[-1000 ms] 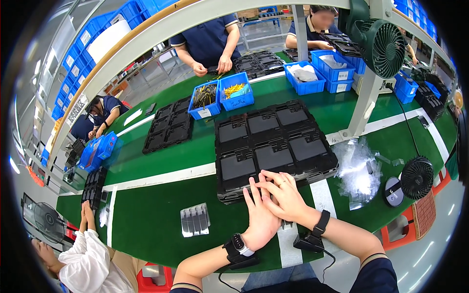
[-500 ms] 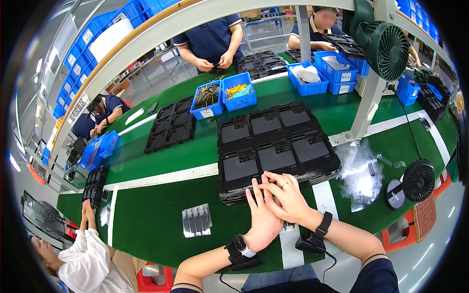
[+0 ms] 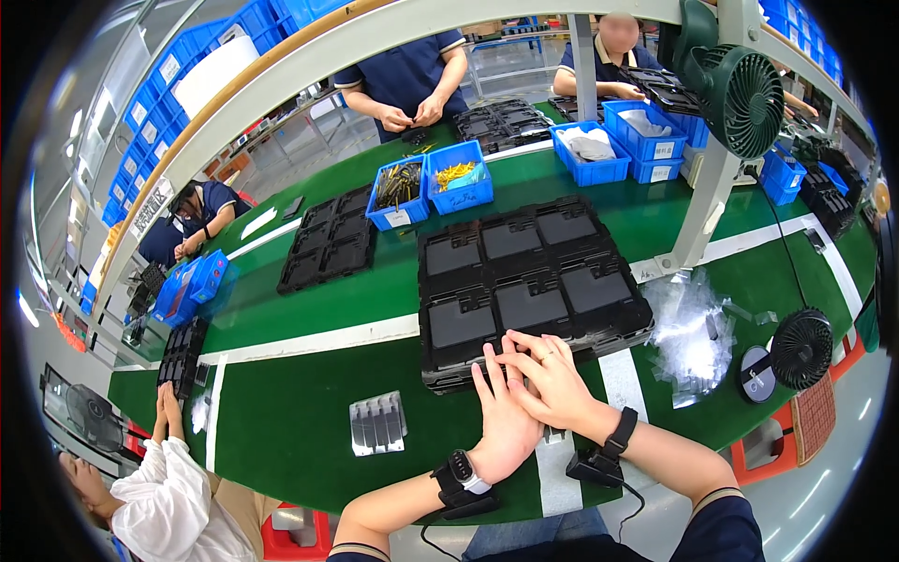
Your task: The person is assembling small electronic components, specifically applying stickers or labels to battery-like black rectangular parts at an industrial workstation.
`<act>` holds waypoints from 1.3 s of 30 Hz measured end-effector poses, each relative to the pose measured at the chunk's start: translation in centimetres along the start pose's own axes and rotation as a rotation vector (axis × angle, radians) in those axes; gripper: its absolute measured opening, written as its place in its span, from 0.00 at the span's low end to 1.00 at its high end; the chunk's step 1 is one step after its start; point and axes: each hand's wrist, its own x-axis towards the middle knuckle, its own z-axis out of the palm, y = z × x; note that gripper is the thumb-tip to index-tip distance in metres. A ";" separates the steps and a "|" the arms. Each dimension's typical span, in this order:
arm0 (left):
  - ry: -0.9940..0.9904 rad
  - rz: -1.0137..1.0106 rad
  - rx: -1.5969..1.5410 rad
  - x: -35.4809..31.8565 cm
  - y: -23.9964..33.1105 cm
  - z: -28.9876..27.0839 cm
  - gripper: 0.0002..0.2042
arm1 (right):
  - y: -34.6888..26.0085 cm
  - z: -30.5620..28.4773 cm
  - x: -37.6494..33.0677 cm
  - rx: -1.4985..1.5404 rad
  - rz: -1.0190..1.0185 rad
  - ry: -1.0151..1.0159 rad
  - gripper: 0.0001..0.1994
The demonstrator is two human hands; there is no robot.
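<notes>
My left hand and my right hand rest together at the front edge of a black tray. The right one lies across the fingers of the left. Both have their fingers stretched out, and I see nothing held in either. Flat dark grey panels fill the tray's compartments. Left of my hands, a clear sheet with several dark strips lies on the green table mat. What lies under my palms is hidden.
Clear plastic film pieces are heaped right of the tray, near a small black fan. A metal post stands behind them. Beyond the tray are blue bins and another black tray. Co-workers sit and stand around the table.
My hands and the tray stay where they were. Across the table, a standing co-worker's hands have shifted slightly, and the co-worker at the back right has moved their head.
</notes>
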 end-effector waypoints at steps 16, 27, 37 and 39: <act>0.001 0.007 0.029 0.1 0.0 -0.2 0.31 | 0.1 0.0 -0.1 -0.033 -0.022 0.012 0.16; 0.010 0.003 0.007 0.0 0.0 -0.1 0.32 | 0.1 0.1 -0.1 -0.019 -0.040 0.038 0.16; 0.015 0.010 0.005 0.0 -0.1 0.1 0.32 | 0.0 0.0 0.0 -0.015 -0.028 0.018 0.16; 0.020 0.009 -0.002 0.0 -0.1 0.0 0.32 | 0.0 -0.1 0.0 -0.027 -0.036 0.027 0.16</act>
